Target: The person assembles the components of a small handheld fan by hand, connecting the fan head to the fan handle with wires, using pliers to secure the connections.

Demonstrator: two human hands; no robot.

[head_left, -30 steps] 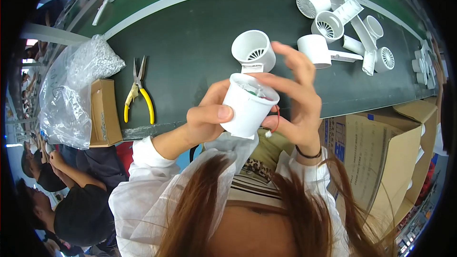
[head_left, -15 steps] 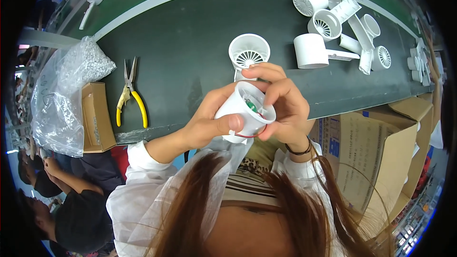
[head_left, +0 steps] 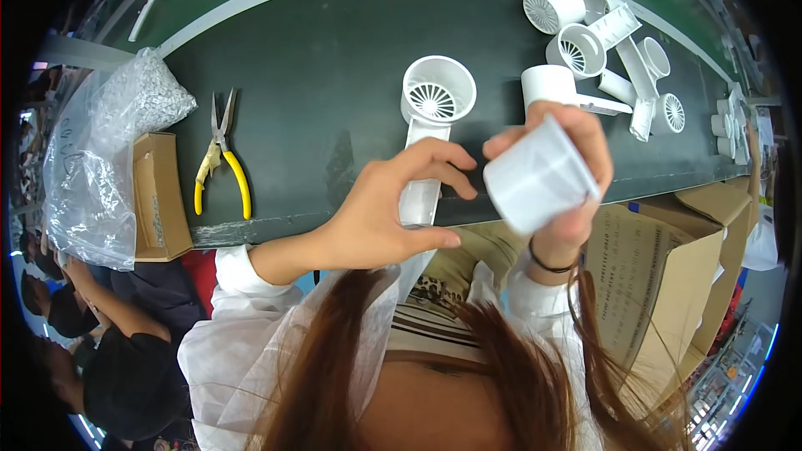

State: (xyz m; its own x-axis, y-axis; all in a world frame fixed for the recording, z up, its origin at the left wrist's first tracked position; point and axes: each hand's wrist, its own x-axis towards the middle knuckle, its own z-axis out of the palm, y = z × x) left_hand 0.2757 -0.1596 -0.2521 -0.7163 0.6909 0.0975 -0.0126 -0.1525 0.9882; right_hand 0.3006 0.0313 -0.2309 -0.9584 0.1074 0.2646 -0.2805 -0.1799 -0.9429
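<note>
My right hand (head_left: 587,146) grips a white plastic cup-shaped part (head_left: 531,179), tilted on its side above the bench's front edge. Its mouth faces away from view, so its inside is hidden. My left hand (head_left: 368,209) is empty, thumb and fingers curved apart. Beneath that hand lies the handle of a white plastic housing (head_left: 439,83), whose round cup end faces up and shows a spoked grille at its bottom. Whether my left fingers touch the handle, I cannot tell.
Long-nose pliers (head_left: 238,179) with yellow grips lie at the left, beside a small cardboard box (head_left: 171,209) and a clear bag of small pale parts (head_left: 154,96). Several white housings (head_left: 576,50) cluster at the back right. A large open carton (head_left: 668,284) stands below right.
My hands have parted. The right one has carried the white cup rightward and turned its mouth away, hiding the green piece and red wire. My left hand has let go of the cup.
</note>
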